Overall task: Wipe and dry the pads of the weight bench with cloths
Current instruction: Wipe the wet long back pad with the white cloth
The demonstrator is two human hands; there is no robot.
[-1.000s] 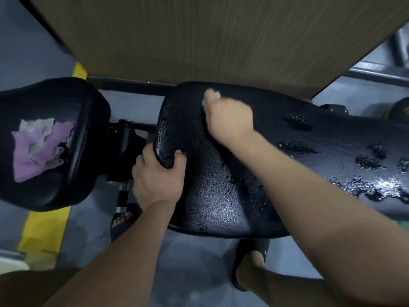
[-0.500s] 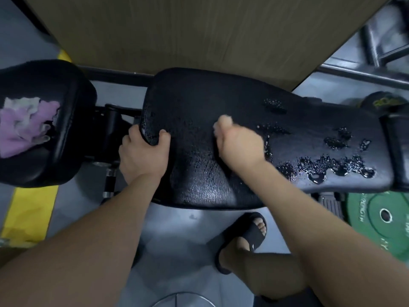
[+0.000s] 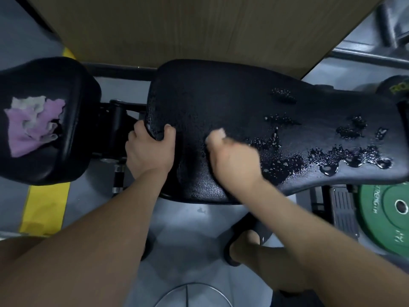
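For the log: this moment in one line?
left hand grips long black vinyl pad | right hand wipes it with white cloth | water beads unwiped

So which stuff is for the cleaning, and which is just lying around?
For the job: long pad, wet with drops; white cloth in the right hand; left hand gripping the pad's edge; purple cloth on the seat pad.
Just lying about: green weight plate; yellow floor stripe; wooden board.

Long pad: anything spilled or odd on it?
Yes. Beaded puddles of liquid sit on the right half of the long pad, unwiped. The right hand holds a white cloth at their left edge; the left hand grips the pad's end.
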